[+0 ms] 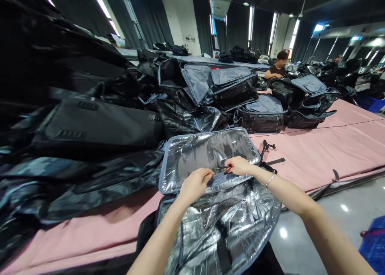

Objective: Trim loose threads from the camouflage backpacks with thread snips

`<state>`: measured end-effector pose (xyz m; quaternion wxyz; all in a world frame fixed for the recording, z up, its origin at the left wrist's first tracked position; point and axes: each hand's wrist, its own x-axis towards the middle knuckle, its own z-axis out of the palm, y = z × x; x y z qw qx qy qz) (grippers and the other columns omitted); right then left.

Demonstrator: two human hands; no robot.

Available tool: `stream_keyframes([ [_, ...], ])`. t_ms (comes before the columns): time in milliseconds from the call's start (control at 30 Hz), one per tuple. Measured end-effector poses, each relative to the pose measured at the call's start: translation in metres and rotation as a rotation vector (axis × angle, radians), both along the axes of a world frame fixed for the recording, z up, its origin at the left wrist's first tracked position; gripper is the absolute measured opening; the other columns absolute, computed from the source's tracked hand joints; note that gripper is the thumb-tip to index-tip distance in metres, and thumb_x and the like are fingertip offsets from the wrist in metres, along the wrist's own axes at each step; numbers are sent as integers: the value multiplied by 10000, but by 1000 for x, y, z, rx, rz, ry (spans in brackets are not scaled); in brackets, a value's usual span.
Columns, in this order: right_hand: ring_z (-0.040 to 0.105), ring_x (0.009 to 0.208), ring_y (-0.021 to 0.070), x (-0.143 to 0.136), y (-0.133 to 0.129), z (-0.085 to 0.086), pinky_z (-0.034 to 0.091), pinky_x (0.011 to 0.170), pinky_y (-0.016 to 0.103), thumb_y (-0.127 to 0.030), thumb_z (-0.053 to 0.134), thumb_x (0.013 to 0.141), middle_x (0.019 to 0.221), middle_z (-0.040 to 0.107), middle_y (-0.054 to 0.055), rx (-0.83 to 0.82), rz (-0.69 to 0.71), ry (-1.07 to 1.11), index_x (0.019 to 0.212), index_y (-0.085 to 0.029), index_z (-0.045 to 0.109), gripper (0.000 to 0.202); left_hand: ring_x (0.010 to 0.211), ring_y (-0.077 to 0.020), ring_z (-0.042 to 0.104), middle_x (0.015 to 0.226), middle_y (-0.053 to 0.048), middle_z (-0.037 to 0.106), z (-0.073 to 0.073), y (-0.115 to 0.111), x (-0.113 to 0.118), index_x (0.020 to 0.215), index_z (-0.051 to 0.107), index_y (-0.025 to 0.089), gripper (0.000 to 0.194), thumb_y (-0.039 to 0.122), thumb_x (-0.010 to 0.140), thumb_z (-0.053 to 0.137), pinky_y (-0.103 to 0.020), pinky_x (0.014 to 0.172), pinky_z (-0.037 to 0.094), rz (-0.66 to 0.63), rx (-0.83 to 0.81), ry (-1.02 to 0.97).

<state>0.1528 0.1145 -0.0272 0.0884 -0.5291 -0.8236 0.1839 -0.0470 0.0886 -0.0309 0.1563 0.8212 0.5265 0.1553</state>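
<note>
Foil-lined cooler bag (210, 154): soft, light, crinkly; left hand (194, 184) pinches hinge seam, right hand (239, 165) grips small red-tipped tool (225, 167) alongside.

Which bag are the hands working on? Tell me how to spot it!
Find the long pink table. At its near edge, right of the heap of black bags, lies the open bag under the left hand and right hand. Its crinkly silver lining faces up; the neighbours show black or grey.
</note>
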Motion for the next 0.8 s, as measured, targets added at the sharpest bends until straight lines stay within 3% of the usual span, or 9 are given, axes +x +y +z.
stream_keyframes([
  [200, 582, 722, 142, 0, 2, -4, 362, 612, 212, -247, 657, 779, 778, 646, -14, 20, 0, 74, 802, -205, 650, 49, 852, -236, 543, 822, -71, 624, -8, -7, 7, 828, 597, 198, 252, 325, 849, 381, -318, 737, 380, 98, 68, 20],
  [367, 529, 932, 184, 8, -18, -2, 360, 754, 273, -307, 669, 791, 1009, 595, 55, 232, -40, 115, 1046, -176, 548, 312, 793, -207, 554, 793, -53, 629, -9, -1, 10, 727, 570, 206, 227, 239, 824, 367, -290, 674, 370, 145, 30, 18],
  [533, 487, 849, 187, 18, -28, -3, 299, 698, 310, -268, 549, 892, 946, 593, 69, 618, 160, -63, 995, -172, 570, 143, 758, -178, 557, 775, -24, 637, -6, 1, 9, 690, 556, 214, 193, 188, 782, 388, -261, 627, 352, 158, -7, 10],
  [667, 467, 803, 171, 19, -28, -5, 272, 691, 319, -220, 393, 960, 928, 605, 51, 730, 248, -156, 947, -188, 582, 192, 765, -176, 561, 783, -19, 641, -4, -1, 10, 694, 555, 217, 192, 195, 784, 386, -258, 627, 350, 157, -12, 5],
  [800, 456, 794, 164, 19, -29, -5, 266, 690, 320, -140, 311, 968, 951, 604, 44, 743, 325, -187, 986, -214, 566, 267, 770, -176, 565, 781, -15, 644, -5, -1, 10, 688, 554, 220, 184, 191, 777, 396, -256, 627, 354, 153, -8, -1],
])
